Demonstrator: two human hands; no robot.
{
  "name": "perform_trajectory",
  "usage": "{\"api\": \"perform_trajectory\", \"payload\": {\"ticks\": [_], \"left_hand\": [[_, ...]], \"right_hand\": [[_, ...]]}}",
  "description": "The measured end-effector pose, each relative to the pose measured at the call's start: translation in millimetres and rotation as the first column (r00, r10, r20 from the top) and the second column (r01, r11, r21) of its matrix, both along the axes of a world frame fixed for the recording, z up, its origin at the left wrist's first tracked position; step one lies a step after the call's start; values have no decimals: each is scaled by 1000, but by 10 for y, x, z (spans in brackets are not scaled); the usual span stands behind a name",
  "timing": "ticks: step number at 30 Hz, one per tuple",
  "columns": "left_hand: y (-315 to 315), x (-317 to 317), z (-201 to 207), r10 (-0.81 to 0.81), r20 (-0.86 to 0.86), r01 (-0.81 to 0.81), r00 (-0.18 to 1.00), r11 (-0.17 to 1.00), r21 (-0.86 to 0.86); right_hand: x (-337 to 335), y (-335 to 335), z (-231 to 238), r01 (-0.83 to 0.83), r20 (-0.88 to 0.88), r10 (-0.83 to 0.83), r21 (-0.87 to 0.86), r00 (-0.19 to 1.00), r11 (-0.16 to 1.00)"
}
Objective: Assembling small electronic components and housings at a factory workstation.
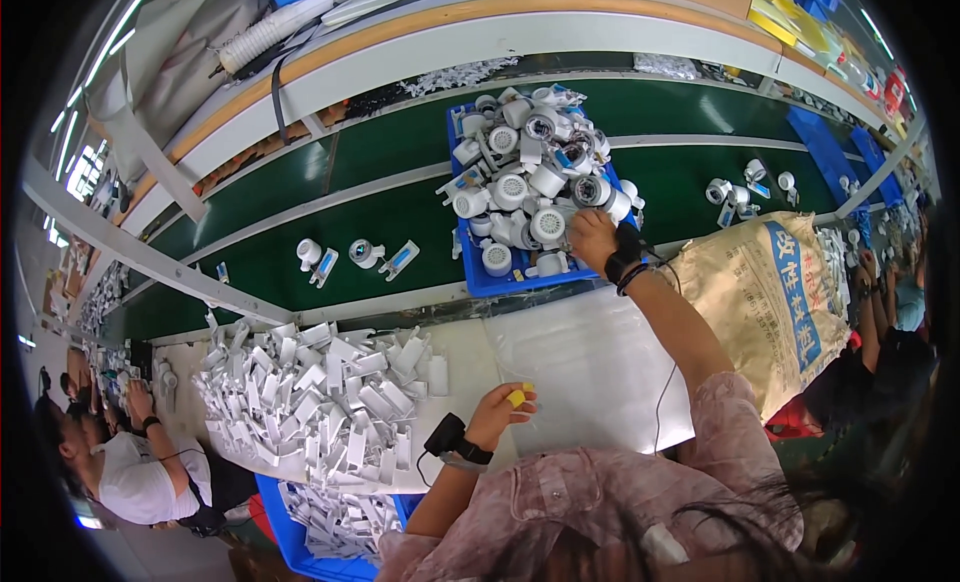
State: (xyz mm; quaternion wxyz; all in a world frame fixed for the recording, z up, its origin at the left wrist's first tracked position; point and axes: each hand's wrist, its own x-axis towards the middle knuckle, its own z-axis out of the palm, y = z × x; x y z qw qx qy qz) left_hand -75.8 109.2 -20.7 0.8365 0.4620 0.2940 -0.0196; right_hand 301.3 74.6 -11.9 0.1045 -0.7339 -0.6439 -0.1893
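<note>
My right hand [593, 238] reaches to the near right side of a blue bin [478, 282] heaped with white round-headed units. Its fingers curl down among them, beside a white unit with a slotted round face [548, 225]; what they grip is hidden. Over the pale work surface [580, 367], my left hand [497, 414] hangs with its fingers loosely bent and a little apart. Yellow covers or tape [516, 397] show at its fingertips, and no part is visible in it. Each wrist wears a black band.
A pile of white plastic housings [320, 392] lies left of my left hand, above another blue bin [300, 547] of such pieces. A tan sack [750, 302] stands right of my right arm. Loose units [365, 253] rest on the green belt [400, 187]. Other people sit at both sides.
</note>
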Motion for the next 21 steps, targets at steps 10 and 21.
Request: {"api": "perform_trajectory", "payload": {"ticks": [10,21], "left_hand": [[3,16,101,165,86,-184,983,926,330],[-38,268,482,-383,215,89,898,639,764]], "right_hand": [[-412,-532,597,82,-974,165,179,155,980],[-1723,-1168,799,-227,-873,35,165,-487,960]]}}
